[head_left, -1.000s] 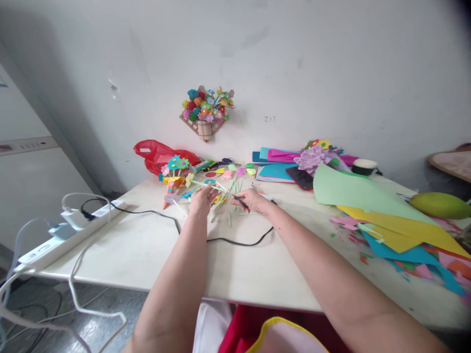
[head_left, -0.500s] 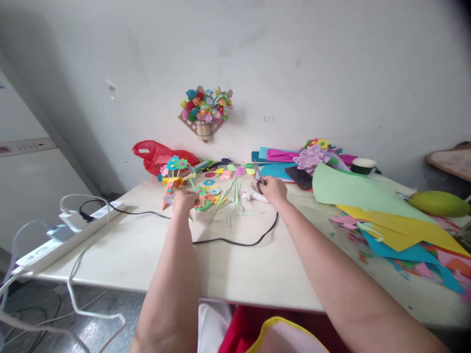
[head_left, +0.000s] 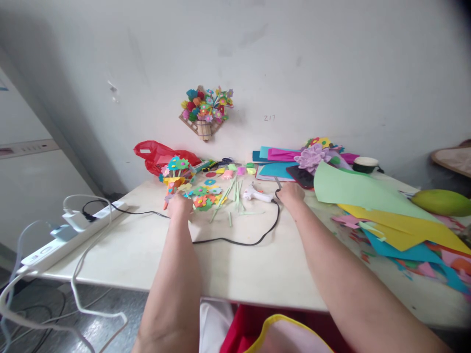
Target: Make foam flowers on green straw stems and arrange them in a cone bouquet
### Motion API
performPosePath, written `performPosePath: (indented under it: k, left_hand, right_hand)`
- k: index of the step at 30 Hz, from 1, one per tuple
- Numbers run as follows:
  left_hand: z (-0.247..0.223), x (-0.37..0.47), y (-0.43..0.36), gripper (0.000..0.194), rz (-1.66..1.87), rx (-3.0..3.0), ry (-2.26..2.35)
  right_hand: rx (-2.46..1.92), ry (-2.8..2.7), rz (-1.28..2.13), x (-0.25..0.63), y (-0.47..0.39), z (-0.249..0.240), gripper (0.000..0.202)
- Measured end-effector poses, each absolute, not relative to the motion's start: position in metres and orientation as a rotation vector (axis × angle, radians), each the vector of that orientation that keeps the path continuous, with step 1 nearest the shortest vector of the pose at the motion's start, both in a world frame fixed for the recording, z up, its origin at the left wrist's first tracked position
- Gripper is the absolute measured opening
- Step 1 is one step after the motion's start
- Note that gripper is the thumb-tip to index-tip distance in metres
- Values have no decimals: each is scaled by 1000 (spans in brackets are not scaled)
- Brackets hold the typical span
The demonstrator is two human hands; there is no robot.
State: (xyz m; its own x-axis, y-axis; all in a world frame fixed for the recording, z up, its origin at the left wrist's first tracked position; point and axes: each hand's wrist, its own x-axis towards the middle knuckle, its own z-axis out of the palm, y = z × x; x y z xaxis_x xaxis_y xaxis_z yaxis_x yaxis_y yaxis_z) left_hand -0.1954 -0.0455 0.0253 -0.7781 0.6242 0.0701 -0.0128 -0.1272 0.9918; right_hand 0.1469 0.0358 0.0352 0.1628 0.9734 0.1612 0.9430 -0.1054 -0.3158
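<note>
My right hand (head_left: 292, 195) is closed around the dark handle of a pair of scissors (head_left: 277, 183), blades pointing away from me, just right of a white glue gun (head_left: 257, 195). My left hand (head_left: 180, 206) is closed at the left of the work area; what its fingers hold is hidden. Close behind it stands an orange cone (head_left: 171, 184) with colourful foam flowers (head_left: 178, 163) in it. A pale yellow flower (head_left: 185, 188) shows just above the left fingers. Cut-out flowers (head_left: 206, 197) and pale green strips (head_left: 235, 192) lie between my hands.
A black cord (head_left: 235, 242) loops across the table before me. A power strip (head_left: 73, 234) lies at the left edge, a red plastic bag (head_left: 154, 156) behind. Coloured foam sheets (head_left: 368, 191) and a green-yellow fruit (head_left: 440, 202) cover the right side. A flower basket (head_left: 204, 128) hangs on the wall.
My right hand has moved right with the scissors, uncovering the glue gun. My left hand has shifted slightly left and nearer, toward the orange cone, uncovering more cut-out flowers.
</note>
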Motion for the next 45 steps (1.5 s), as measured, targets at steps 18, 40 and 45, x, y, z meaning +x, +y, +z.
performPosePath:
  k: [18, 40, 45]
  left_hand:
    - [53, -135, -52, 23, 808, 1494, 2737]
    - [35, -111, -37, 15, 445, 1692, 2522]
    - [39, -113, -37, 16, 603, 1586, 2534]
  right_hand:
    - [-2167, -1879, 63, 143, 35, 35, 35]
    - [-1554, -2108, -349, 96, 1, 41, 26]
    - [-1367, -2184, -357, 81, -4, 35, 28]
